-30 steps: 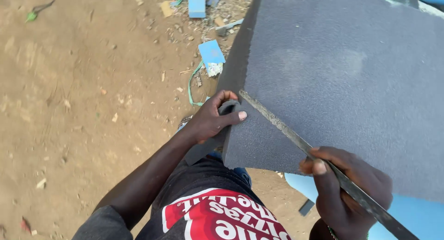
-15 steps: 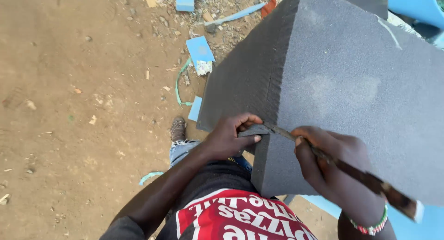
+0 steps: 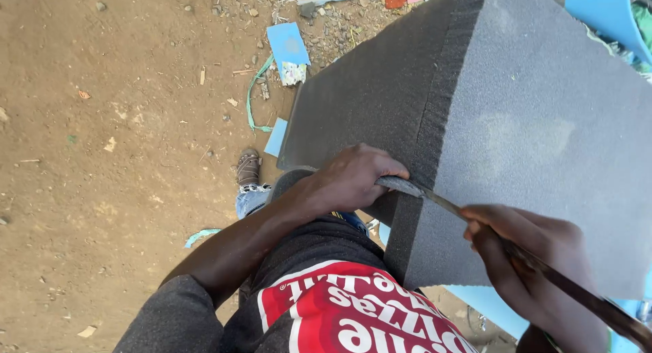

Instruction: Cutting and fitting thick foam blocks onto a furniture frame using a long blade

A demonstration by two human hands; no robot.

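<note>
A thick dark grey foam block (image 3: pixel 536 122) fills the right half of the view. My left hand (image 3: pixel 350 180) grips a strip of foam at the block's near corner, with the fingers curled over the edge. A long thin metal blade (image 3: pixel 441 202) lies across that corner, running down to the right. My right hand (image 3: pixel 536 268) is closed around the blade, lower right. My dark shirt with a red and white print shows at the bottom.
Bare brown dirt ground (image 3: pixel 109 156) lies to the left, scattered with scraps. Blue foam offcuts (image 3: pixel 287 46) and a green strip (image 3: pixel 252 95) lie near the block. My sandalled foot (image 3: pixel 248 168) stands below the block. Blue foam (image 3: pixel 604 10) shows top right.
The view has shifted to show the block's side face. My left hand moved from the top surface onto the near corner, and the blade now sits at that corner.
</note>
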